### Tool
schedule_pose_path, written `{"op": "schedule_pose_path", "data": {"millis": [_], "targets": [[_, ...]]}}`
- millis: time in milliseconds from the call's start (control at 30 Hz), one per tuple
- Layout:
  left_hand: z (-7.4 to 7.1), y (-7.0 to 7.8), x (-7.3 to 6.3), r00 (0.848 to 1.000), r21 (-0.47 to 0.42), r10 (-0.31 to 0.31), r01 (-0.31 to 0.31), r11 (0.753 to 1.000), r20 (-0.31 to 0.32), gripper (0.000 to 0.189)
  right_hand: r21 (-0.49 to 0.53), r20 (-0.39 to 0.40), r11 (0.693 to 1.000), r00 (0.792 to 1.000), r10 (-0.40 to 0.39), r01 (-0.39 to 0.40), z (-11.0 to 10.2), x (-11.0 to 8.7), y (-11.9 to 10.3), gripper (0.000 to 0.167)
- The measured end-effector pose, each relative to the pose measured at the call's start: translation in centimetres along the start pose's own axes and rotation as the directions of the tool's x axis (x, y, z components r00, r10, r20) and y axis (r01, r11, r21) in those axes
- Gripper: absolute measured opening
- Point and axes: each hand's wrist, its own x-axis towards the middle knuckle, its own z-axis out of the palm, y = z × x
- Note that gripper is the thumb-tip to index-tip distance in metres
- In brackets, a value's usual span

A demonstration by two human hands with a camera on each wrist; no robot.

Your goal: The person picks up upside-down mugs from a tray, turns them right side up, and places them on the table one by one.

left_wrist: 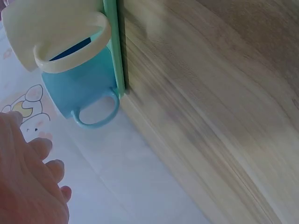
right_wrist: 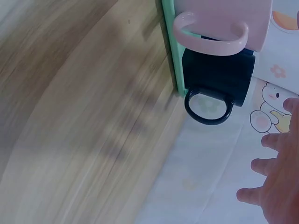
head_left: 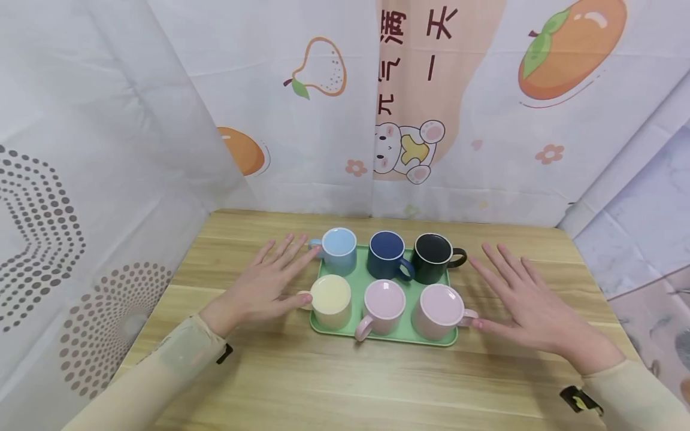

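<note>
A green tray [head_left: 358, 332] carries several upright mugs in two rows. Across the back stand a light blue mug [head_left: 339, 254], a navy mug [head_left: 384, 254] and a black mug [head_left: 430, 260]. In front are a cream mug [head_left: 331, 302], a pink mug [head_left: 384, 305] with its handle toward me, and another pink mug [head_left: 436, 314] with its handle to the right. My left hand [head_left: 264, 287] is spread flat at the tray's left side, near the cream and light blue mugs' handles. On the right, my right hand [head_left: 525, 302] is spread too, close to the handles there. Neither holds anything.
The wooden table [head_left: 302, 383] extends around the tray on every side. A white curtain [head_left: 312, 137] with fruit and rabbit prints hangs behind its far edge, and a dotted curtain [head_left: 70, 239] is at the left.
</note>
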Motion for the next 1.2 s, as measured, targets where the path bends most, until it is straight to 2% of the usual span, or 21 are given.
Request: {"op": "schedule_pose_path", "data": {"millis": [500,733,1000,1200], "targets": [[0.3,1.3,0.7,1.0,-0.014,0.02,-0.02,1.0,0.017,0.1,0.035,0.018,0.998,0.999,-0.047,0.046,0.5,2.1,-2.1,0.114],[0.8,1.8,0.6,0.999,0.004,0.048,-0.048,0.999,-0.009,0.103,0.059,0.007,0.998,1.0,-0.027,0.027,0.7,3.6,-2.2,0.111],[1.4,2.6,0.5,0.996,0.0,0.087,-0.087,0.996,-0.035,0.106,0.089,0.073,0.996,0.997,-0.003,-0.003,1.5,5.9,-1.6,0.107],[1.4,3.1,0.5,0.993,-0.032,0.104,-0.106,0.994,-0.056,0.104,0.086,0.128,0.996,0.992,0.005,-0.016,1.8,6.4,-1.7,0.105]]}}
